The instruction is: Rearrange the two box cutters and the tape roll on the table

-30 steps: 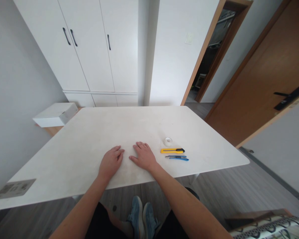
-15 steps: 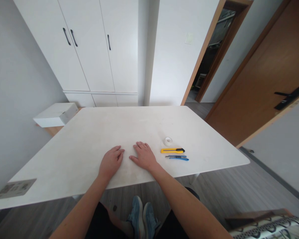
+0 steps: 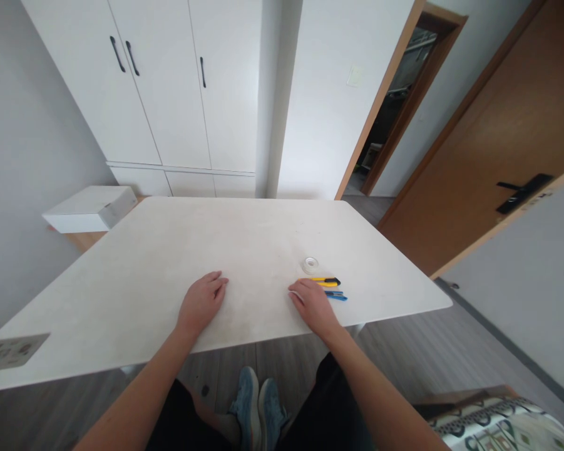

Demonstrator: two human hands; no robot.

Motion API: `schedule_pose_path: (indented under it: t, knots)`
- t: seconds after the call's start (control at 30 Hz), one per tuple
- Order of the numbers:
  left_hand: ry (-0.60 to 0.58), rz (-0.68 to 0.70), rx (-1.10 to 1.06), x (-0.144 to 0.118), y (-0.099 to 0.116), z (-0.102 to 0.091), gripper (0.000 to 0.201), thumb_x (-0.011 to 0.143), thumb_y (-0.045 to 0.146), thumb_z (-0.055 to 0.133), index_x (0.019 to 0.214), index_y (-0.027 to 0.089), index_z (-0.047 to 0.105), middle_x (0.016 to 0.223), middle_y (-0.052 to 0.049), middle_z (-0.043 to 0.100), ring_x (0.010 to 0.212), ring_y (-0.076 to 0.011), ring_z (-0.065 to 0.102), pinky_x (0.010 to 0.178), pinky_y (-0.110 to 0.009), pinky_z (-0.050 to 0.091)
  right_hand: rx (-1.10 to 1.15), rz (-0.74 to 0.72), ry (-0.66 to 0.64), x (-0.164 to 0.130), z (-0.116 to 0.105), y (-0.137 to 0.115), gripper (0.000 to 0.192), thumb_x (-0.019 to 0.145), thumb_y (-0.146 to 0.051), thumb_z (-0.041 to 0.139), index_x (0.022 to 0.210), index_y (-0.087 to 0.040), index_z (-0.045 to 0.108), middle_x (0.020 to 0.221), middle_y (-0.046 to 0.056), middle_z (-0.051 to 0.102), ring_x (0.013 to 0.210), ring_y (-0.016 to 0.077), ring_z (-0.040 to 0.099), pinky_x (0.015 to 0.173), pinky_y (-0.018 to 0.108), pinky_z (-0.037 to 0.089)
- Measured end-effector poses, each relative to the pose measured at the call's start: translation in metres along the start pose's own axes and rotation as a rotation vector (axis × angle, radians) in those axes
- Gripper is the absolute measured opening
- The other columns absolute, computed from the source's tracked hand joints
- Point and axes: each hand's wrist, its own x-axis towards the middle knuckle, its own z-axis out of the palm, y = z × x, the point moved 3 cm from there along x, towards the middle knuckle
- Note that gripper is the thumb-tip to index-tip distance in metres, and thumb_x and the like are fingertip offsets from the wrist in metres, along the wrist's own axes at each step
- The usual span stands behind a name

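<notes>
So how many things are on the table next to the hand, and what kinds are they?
Yellow knife: 1
Blue pen: 1, partly hidden by the right hand; there may be more than one
Tape roll: 1
Total: 3 on the table

The right hand [image 3: 312, 305] is covering the near ends of the yellow knife [image 3: 327, 281] and the blue pen [image 3: 337, 295], so whether its fingers are touching them is not showing. The picture's left edge is cutting off the label [image 3: 9, 351] on the surface [image 3: 244, 238], its print too small to read.
</notes>
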Motion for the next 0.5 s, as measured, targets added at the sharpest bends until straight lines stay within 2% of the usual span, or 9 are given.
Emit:
schedule_pose_path:
  t: [0.1,0.2,0.27,0.43,0.5]
  knots:
    - [0.003,-0.006,-0.005,0.0,-0.002,0.002,0.041,0.094,0.036,0.039,0.101,0.021,0.076,0.121,-0.01,0.07,0.114,-0.0254,0.064,0.105,-0.042,0.048,-0.136,0.094,0.003,-0.022,-0.032,0.043,0.02,0.093,-0.023,0.054,0.106,-0.021,0.069,0.108,0.01,0.068,0.104,0.0246,0.058,0.093,0.04,0.044]
    - [-0.008,-0.006,0.002,-0.001,-0.004,0.003,0.043,0.094,0.037,0.038,0.102,0.02,0.076,0.122,-0.01,0.07,0.115,-0.0255,0.064,0.106,-0.041,0.047,-0.241,0.136,-0.122,-0.03,-0.045,0.067,0.021,0.09,-0.021,0.058,0.108,-0.022,0.069,0.108,0.008,0.068,0.102,0.0239,0.058,0.091,0.037,0.044]
    - [-0.017,-0.005,0.012,-0.001,-0.004,0.002,0.044,0.094,0.038,0.037,0.104,0.019,0.076,0.123,-0.01,0.069,0.116,-0.0253,0.064,0.106,-0.041,0.047,-0.265,0.141,-0.18,-0.028,-0.048,0.072,0.019,0.09,-0.021,0.058,0.105,-0.023,0.069,0.106,0.007,0.068,0.101,0.0229,0.058,0.088,0.035,0.043]
    - [-0.026,0.007,0.028,0.0,-0.002,0.0,0.045,0.094,0.037,0.037,0.105,0.018,0.075,0.123,-0.01,0.069,0.116,-0.0243,0.064,0.106,-0.04,0.047,-0.267,0.126,-0.089,-0.008,-0.053,0.076,0.019,0.089,-0.022,0.059,0.107,-0.023,0.066,0.112,0.008,0.067,0.107,0.0238,0.057,0.089,0.035,0.041]
    - [-0.021,0.011,0.033,0.0,-0.001,0.0,0.044,0.094,0.037,0.037,0.105,0.019,0.075,0.122,-0.01,0.07,0.116,-0.0244,0.064,0.106,-0.04,0.047,-0.267,0.139,-0.131,0.0,-0.051,0.079,0.025,0.088,-0.019,0.058,0.112,-0.024,0.064,0.116,0.008,0.066,0.11,0.0238,0.057,0.089,0.034,0.04]
